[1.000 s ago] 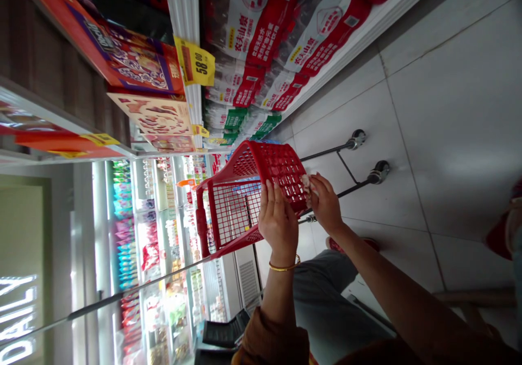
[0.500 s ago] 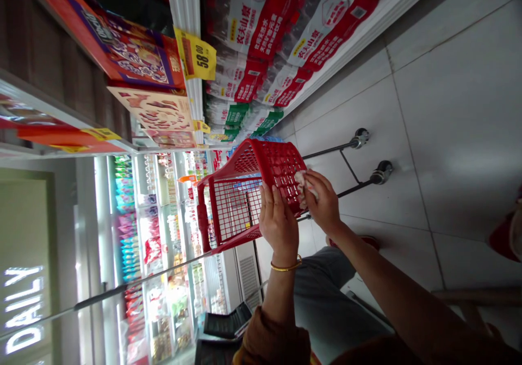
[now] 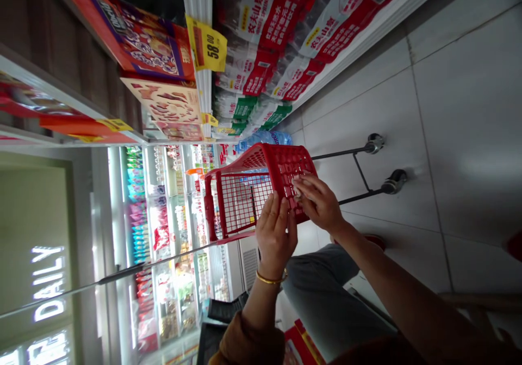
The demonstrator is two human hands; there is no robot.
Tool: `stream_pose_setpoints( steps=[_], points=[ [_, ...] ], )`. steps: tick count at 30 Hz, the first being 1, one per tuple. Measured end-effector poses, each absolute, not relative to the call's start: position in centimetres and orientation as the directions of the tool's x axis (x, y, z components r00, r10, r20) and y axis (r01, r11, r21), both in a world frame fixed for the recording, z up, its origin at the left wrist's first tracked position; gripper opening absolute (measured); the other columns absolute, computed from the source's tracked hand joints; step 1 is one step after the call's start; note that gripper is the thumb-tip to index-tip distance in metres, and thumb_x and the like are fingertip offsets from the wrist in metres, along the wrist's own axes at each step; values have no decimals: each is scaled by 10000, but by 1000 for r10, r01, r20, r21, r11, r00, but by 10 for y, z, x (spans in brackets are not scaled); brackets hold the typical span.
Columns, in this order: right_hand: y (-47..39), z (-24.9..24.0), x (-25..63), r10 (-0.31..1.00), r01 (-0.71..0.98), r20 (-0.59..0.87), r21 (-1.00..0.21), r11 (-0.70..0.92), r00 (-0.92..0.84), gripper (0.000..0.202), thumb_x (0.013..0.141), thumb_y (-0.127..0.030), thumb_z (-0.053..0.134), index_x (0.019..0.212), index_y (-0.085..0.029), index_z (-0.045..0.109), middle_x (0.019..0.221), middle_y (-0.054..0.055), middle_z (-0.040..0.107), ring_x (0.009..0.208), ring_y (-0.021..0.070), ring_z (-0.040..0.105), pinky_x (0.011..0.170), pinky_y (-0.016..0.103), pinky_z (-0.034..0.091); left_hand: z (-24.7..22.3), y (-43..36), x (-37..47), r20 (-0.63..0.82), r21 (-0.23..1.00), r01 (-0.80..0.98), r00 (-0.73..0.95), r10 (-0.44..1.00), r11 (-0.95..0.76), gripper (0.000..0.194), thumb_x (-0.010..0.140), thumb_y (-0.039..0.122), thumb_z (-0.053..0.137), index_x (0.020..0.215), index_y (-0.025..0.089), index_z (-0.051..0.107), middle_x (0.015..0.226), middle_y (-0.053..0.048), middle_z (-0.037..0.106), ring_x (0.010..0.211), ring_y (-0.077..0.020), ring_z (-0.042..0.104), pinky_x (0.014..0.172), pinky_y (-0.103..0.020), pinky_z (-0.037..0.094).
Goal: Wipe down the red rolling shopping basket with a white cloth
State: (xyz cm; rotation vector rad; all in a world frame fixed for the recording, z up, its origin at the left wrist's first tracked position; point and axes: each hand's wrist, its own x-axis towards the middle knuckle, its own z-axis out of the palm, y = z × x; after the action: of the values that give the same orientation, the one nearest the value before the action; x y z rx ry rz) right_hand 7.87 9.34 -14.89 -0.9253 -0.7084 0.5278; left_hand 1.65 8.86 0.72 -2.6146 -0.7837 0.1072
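A red plastic shopping cart (image 3: pixel 290 164) with a mesh basket stands in mid-picture, which is turned on its side. My left hand (image 3: pixel 276 233), a gold bangle at its wrist, lies with fingers stretched out against the basket's upper rim. Pressed to the slotted basket wall, my right hand (image 3: pixel 320 202) is closed round a crumpled pale cloth or tissue (image 3: pixel 297 190). Most of that cloth is hidden under the fingers. The two hands are close together but apart.
Packs of bottled water (image 3: pixel 277 22) fill the lower shelf beside the cart, with a yellow price tag (image 3: pixel 212 47) at the shelf edge. Boxed goods (image 3: pixel 163 98) sit above. Cart wheels (image 3: pixel 393 181) rest on the tiled floor (image 3: pixel 468 136). Lit, stocked shelves (image 3: pixel 163 234) stand behind.
My right hand and the cloth have shifted along the basket wall toward the rim, and less cloth shows. My left hand's fingers have shifted slightly on the rim. The whole view has moved a little.
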Motion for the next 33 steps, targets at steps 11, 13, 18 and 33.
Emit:
stream_pose_setpoints(
  steps=[11, 13, 18, 33],
  points=[
    [91, -140, 69, 699, -198, 222, -862, 467, 680, 358, 941, -199, 480, 1276, -265, 588, 1257, 71, 637, 1247, 221, 553, 1045, 419, 504, 28, 143, 15, -216, -71, 247, 942, 257, -966, 427, 893, 184, 507, 1317, 142, 496, 1279, -167, 620, 1301, -264, 497, 1067, -525, 440],
    [90, -130, 67, 685, -211, 204, -857, 471, 699, 370, 941, -195, 488, 1292, -276, 574, 1259, 66, 636, 1237, 210, 560, 1049, 407, 501, 26, 142, 14, -148, -53, 240, 958, 245, -969, 376, 885, 171, 505, 1259, 154, 545, 1208, -143, 666, 1240, -253, 559, 1038, -504, 478],
    [92, -118, 60, 672, -177, 251, -848, 500, 697, 450, 943, -164, 465, 1384, -253, 482, 1327, 98, 590, 1284, 226, 515, 1063, 439, 483, 24, 140, 16, -36, -4, 310, 950, 310, -951, 299, 862, 151, 534, 1151, 157, 610, 1084, -113, 716, 1147, -243, 627, 986, -487, 528],
    [95, -145, 54, 697, -109, 301, -871, 478, 651, 468, 963, -197, 453, 1423, -278, 426, 1355, 82, 567, 1283, 222, 511, 1076, 435, 472, 21, 139, 13, -91, -37, 336, 937, 338, -941, 236, 839, 134, 551, 1036, 167, 677, 1032, -91, 741, 1108, -232, 651, 1021, -499, 504]
  ],
)
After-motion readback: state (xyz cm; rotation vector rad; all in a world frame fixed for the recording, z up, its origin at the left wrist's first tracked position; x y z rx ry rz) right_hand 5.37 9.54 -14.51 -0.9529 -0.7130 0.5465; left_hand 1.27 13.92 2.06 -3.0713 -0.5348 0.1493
